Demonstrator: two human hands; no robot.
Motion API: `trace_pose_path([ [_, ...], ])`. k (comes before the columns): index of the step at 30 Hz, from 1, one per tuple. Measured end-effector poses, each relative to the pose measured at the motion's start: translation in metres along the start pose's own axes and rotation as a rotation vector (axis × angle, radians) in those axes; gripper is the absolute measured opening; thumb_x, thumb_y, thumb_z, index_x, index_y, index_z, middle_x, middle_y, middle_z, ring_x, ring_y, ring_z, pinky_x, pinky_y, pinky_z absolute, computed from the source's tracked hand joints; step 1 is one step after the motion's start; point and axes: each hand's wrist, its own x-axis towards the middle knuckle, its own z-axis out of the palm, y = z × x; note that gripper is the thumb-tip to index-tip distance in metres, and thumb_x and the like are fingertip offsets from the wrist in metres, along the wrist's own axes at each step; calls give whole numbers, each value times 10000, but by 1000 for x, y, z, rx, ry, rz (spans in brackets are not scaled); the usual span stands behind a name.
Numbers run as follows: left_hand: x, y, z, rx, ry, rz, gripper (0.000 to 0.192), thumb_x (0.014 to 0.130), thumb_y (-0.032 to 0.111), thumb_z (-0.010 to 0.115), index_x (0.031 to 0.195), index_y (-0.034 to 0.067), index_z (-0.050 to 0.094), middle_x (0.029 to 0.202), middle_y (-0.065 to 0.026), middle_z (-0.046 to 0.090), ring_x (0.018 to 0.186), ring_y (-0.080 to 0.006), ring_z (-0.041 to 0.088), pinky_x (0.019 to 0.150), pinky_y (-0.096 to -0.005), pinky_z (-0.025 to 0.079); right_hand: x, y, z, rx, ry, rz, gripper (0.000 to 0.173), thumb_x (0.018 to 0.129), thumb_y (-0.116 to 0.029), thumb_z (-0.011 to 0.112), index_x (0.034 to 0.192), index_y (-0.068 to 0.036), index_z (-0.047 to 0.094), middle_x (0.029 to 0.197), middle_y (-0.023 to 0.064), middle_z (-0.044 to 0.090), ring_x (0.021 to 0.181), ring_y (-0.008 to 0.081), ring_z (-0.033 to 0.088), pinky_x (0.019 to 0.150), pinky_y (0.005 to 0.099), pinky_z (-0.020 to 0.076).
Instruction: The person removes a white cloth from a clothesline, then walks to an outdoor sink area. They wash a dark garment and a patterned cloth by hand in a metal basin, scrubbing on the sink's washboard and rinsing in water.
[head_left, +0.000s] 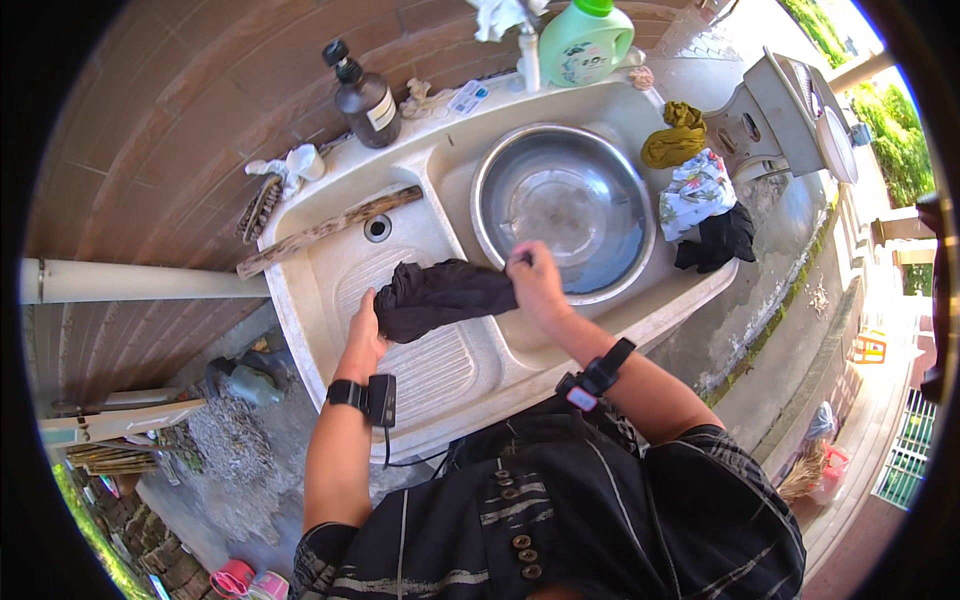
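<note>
Stretched between both hands is a dark cloth garment (446, 296), held above the ribbed washboard (427, 367) of a stone sink. My left hand (365, 326) grips its bunched left end. The other end is pinched in my right hand (538, 281), near the front rim of a steel basin (491, 154). Water lies in that basin, which stands in the sink's right compartment. On the sink's right edge rest an olive cloth (675, 139), a white floral cloth (697, 196) and a black cloth (718, 238).
A wooden stick (330, 231) lies across the left compartment beside the drain (377, 227). Along the back ledge stand a brown pump bottle (367, 105), a white tap (529, 60) and a green detergent jug (585, 45). A brush (260, 210) sits at the left corner.
</note>
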Motion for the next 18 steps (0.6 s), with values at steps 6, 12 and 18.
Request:
trace_pose_path([
  [6, -79, 7, 107, -45, -161, 224, 327, 884, 384, 622, 1034, 93, 604, 983, -82, 666, 838, -236, 660, 663, -461, 548, 69, -18, -126, 333, 274, 128, 175, 850, -133, 587, 978, -15, 593, 836, 39, 576, 803, 142, 538, 750, 274, 439],
  [12, -82, 7, 240, -94, -150, 508, 136, 877, 99, 580, 963, 47, 489, 965, -137, 626, 890, -286, 641, 715, -505, 556, 116, 28, -228, 414, 47, 513, 230, 822, -56, 600, 1049, -35, 572, 875, 66, 564, 772, 158, 538, 696, 293, 446],
  [18, -58, -9, 300, -17, -17, 530, 154, 883, 148, 610, 940, 90, 479, 971, -98, 616, 904, -243, 624, 745, -502, 515, 147, 78, -265, 427, -66, 488, 281, 793, 29, 560, 1063, -49, 565, 838, 45, 550, 680, 136, 486, 607, 276, 413],
])
